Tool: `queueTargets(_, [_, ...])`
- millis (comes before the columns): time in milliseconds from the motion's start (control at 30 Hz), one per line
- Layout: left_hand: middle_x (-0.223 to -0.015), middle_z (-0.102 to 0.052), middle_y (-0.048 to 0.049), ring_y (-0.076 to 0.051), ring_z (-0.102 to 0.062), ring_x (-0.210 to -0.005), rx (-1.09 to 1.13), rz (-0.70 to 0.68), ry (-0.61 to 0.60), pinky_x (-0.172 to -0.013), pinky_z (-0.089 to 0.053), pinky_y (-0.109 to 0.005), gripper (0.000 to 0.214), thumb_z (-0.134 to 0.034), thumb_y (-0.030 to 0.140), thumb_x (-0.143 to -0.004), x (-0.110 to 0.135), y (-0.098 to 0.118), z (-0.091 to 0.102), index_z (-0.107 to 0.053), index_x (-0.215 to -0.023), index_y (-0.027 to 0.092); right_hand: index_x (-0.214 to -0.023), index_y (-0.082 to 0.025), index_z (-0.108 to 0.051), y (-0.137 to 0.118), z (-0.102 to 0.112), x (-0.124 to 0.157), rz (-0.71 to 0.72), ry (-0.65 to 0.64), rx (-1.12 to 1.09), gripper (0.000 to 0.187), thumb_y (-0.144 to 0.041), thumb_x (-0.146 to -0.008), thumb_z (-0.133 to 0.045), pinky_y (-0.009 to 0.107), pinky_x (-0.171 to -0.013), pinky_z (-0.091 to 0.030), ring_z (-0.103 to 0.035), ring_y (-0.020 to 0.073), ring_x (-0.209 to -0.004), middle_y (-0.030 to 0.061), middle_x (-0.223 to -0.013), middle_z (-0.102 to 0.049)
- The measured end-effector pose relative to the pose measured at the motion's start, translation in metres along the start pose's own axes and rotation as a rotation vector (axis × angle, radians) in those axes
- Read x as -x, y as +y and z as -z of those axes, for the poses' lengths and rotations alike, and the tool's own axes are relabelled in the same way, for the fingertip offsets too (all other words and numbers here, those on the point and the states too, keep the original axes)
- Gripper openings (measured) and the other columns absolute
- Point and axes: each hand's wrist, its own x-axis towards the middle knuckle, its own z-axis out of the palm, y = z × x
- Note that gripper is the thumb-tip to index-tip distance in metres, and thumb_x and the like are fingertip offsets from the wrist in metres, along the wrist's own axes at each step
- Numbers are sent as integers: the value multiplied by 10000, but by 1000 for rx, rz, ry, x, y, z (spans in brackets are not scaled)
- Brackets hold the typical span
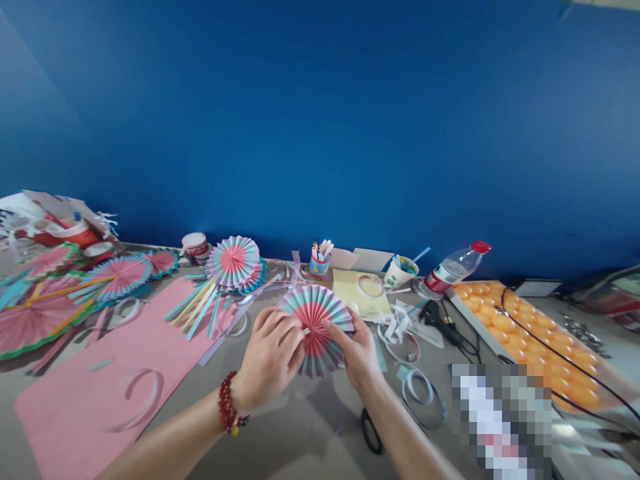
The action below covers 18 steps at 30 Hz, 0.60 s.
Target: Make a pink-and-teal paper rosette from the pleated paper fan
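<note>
A round pleated paper fan (316, 308), pink at the middle with pale blue and lilac toward the rim, is held up over the table between both hands. My right hand (361, 350) grips its right side, the thumb lying across the pleats toward the centre. My left hand (273, 353) is at the fan's left side, fingers curled and pinched near the centre; a small pale bit shows at the fingertips, too small to name. A red bead bracelet (228, 403) circles the left wrist. Below the right forearm lies a black loop (371, 431), like a scissors handle.
Pink paper (100, 380) and finished fans (117, 277) lie to the left. Behind stand a pen cup (320, 265), a white cup (400, 272) and a plastic bottle (450, 270). To the right are a glue gun (443, 323), paper strips (417, 387) and a tray of orange balls (525, 337).
</note>
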Motion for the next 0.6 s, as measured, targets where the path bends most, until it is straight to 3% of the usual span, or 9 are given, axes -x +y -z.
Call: queueTargets(600, [-951, -686, -44, -213, -603, -941, 55, 4, 44, -951, -423, -441, 145, -525, 54, -887, -1, -1, 2, -541, -882, 198, -980, -206, -674, -6, -6, 4, -43, 38, -95, 403, -414, -682, -847, 325, -760, -519, -646, 187, -727, 5, -822, -718])
